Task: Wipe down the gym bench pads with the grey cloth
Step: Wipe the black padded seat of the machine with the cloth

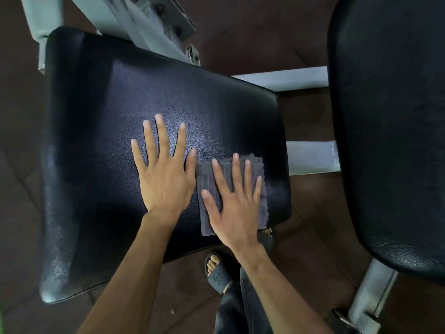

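Grey cloth (pixel 207 179) folded flat on near right part of big black pad (pixel 120 104); right hand (pixel 234 208) presses it, fingers straight, no grab. Left hand (pixel 166 179) flat on pad just beside cloth. Cloth soft, light, floppy, may bunch; push with whole palm

Head camera, looking steeply down, close over the bench.
One wide-angle view from the person's head faces almost straight down onto the black pad (pixel 134 97), both forearms entering from the bottom edge; the second pad (pixel 390 116) at right seems bent by the lens.
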Action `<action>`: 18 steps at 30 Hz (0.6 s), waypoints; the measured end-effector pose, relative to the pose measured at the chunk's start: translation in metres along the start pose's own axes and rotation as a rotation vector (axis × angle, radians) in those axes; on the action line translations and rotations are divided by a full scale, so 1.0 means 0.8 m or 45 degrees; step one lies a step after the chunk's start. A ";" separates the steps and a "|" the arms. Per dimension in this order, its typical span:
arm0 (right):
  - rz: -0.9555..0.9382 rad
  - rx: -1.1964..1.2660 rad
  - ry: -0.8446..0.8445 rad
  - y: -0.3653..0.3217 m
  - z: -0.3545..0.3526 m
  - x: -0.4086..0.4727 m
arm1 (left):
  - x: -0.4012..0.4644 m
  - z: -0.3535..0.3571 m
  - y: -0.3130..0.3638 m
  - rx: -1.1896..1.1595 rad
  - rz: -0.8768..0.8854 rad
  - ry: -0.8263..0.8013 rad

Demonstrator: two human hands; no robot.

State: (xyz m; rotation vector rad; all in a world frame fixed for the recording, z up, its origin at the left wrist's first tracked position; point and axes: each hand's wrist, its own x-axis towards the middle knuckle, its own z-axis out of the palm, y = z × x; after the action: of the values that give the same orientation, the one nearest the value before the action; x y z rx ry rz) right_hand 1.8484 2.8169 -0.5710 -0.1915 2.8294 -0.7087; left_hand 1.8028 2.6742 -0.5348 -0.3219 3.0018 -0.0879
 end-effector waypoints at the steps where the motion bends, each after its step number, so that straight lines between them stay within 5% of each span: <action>1: 0.007 -0.019 -0.021 0.009 0.002 -0.012 | -0.001 0.000 0.000 0.001 -0.007 -0.004; 6: 0.172 -0.097 -0.089 0.079 -0.011 -0.022 | 0.000 0.002 0.002 0.029 -0.017 0.002; 12: 0.491 0.059 0.064 0.067 -0.040 0.183 | 0.001 0.005 0.005 0.037 -0.027 0.009; 15: 0.258 -0.026 0.056 0.031 -0.032 0.220 | 0.001 0.007 0.005 0.039 -0.021 0.023; 18: -0.059 -0.097 0.025 0.037 -0.031 0.142 | 0.001 0.004 0.005 0.025 -0.026 0.012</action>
State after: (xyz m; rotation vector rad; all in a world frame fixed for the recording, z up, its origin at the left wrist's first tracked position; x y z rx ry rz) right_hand 1.7302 2.8337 -0.5840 -0.2651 2.8817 -0.6162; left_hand 1.8019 2.6776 -0.5385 -0.3508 3.0052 -0.1208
